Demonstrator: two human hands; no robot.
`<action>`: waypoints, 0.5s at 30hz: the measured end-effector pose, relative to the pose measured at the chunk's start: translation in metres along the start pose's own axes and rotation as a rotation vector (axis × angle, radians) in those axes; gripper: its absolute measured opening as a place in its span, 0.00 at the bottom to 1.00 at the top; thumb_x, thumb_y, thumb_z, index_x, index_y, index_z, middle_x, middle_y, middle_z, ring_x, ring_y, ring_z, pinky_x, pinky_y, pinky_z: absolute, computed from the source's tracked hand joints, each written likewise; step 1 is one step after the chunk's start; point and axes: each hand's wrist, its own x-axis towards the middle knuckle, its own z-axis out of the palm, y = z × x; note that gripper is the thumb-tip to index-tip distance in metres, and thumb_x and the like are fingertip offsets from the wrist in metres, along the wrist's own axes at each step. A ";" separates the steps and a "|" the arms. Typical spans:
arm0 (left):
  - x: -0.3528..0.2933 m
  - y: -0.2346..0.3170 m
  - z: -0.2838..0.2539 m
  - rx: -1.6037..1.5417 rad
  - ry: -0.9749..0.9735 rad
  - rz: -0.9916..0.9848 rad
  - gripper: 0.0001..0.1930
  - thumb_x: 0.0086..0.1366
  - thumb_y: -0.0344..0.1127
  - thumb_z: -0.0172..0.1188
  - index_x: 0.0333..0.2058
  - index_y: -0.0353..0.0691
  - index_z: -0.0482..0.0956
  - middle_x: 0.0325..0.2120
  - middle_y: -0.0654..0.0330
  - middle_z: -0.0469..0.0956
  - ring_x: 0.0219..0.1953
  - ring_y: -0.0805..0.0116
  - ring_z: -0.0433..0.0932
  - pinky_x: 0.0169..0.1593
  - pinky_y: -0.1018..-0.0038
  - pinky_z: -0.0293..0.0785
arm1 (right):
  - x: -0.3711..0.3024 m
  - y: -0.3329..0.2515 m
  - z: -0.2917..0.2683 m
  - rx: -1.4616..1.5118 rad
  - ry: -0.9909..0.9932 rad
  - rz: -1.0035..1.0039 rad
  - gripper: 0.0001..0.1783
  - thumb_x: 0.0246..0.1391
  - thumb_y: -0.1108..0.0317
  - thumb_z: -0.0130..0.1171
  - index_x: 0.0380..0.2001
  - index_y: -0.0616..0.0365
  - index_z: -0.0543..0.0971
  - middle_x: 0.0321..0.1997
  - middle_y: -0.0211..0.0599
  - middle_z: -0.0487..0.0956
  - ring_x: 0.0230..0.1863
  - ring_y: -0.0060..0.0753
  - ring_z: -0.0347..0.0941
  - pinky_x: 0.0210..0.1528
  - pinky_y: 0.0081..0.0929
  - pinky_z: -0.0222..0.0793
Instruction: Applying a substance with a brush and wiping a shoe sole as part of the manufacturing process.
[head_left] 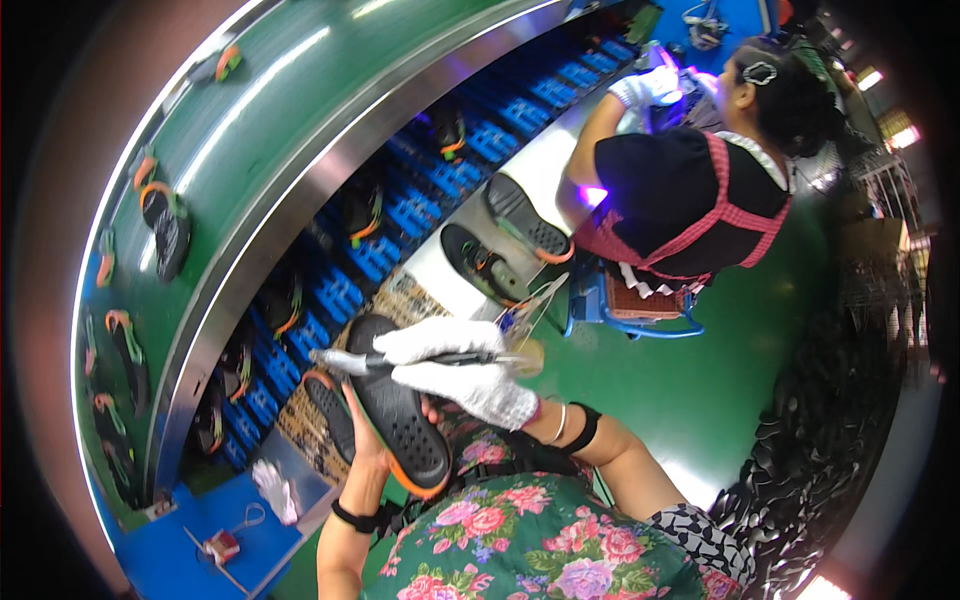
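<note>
A black shoe sole (405, 420) with an orange heel edge is held by my bare left hand (368, 435), its fingers wrapped round it from beneath. My right hand (460, 372), in a white glove, is closed round the dark handle of a brush. The brush's grey bristle head (338, 361) is over the toe end of the sole; whether it touches cannot be made out. Another black sole (330, 410) with orange trim lies on the bench just left of my left hand. Beyond my right glove rests a dark shoe upper (470, 258), next to a further sole (520, 212).
A splattered bench edge (310, 440) borders a blue-slatted rack (375, 255) of shoe parts. Past it curves a green conveyor (250, 130) carrying soles. A co-worker (690, 200) sits ahead by a blue stool (635, 320). Dark pieces (800, 470) pile up at right; a white glove (275, 490) lies left.
</note>
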 end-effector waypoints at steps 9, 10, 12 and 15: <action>0.033 0.002 0.051 -0.163 0.332 0.436 0.46 0.64 0.80 0.43 0.67 0.48 0.66 0.59 0.59 0.75 0.56 0.58 0.76 0.62 0.59 0.74 | 0.006 -0.022 -0.009 -0.280 -0.010 -0.332 0.10 0.47 0.83 0.68 0.36 0.65 0.86 0.42 0.48 0.87 0.38 0.36 0.84 0.43 0.31 0.79; 0.030 0.003 0.052 -0.160 0.314 0.439 0.45 0.67 0.77 0.41 0.69 0.48 0.64 0.62 0.60 0.72 0.62 0.61 0.72 0.67 0.62 0.68 | 0.006 -0.025 -0.010 -0.357 -0.051 -0.342 0.10 0.46 0.82 0.69 0.35 0.64 0.86 0.41 0.48 0.87 0.39 0.38 0.85 0.44 0.33 0.79; 0.024 0.004 0.065 -0.096 0.325 0.482 0.44 0.69 0.76 0.38 0.68 0.48 0.65 0.63 0.60 0.72 0.62 0.60 0.72 0.66 0.61 0.68 | 0.007 -0.026 -0.006 -0.427 -0.098 -0.347 0.10 0.45 0.81 0.69 0.34 0.63 0.86 0.41 0.48 0.87 0.40 0.39 0.85 0.46 0.34 0.78; 0.020 0.002 0.058 -0.212 0.136 0.490 0.44 0.69 0.77 0.35 0.69 0.48 0.64 0.63 0.60 0.71 0.63 0.60 0.71 0.67 0.61 0.67 | 0.007 -0.026 -0.001 -0.456 -0.108 -0.418 0.13 0.46 0.78 0.69 0.38 0.62 0.86 0.43 0.47 0.87 0.42 0.41 0.84 0.46 0.35 0.77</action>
